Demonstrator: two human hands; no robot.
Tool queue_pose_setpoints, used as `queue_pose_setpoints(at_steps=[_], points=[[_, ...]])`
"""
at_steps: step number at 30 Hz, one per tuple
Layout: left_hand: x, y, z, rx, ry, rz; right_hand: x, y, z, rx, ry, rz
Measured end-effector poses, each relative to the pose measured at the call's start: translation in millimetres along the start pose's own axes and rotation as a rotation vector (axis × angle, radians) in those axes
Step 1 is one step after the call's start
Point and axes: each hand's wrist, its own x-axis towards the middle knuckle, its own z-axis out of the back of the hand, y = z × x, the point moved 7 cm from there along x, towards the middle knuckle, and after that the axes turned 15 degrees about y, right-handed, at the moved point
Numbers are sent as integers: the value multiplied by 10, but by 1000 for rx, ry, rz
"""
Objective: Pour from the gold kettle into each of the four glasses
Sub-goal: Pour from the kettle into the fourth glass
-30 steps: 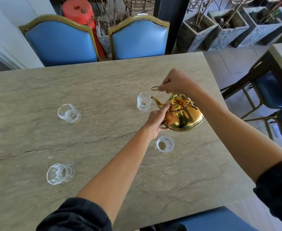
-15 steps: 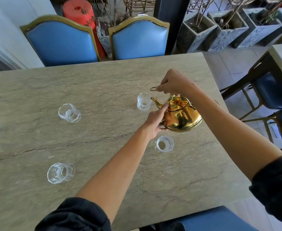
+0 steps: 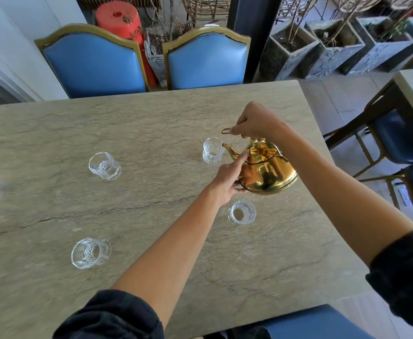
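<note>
Pouring is judged barely begun: gold kettle [image 3: 269, 172] clasped by right grip [image 3: 254, 123], steadied by outstretched left grip [image 3: 229, 178], aimed at the far glass [image 3: 212, 151].

Bright daylight, soft shadows — edges bowed (wide-angle), slight blur.

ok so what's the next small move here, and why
Probably tip the gold kettle a little more toward the far right glass. The right hand grips its handle, the left hand steadies its side, and the spout tip sits by that glass's rim with no stream visible.
</note>
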Motion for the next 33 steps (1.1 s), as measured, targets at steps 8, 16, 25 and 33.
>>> queue_pose_setpoints(at_steps=[8,16,25,33], points=[[27,-20,-36,5,4,0,-8,-17,30,6,3,-4],[26,-33,-83,-2,12,0,-7,-28,51,3,4,-6],[33,-40,-73,-3,12,4,-4,-29,61,12,-6,-2],[13,-49,-96,-13,18,13,2,-32,65,8,-8,-5]])
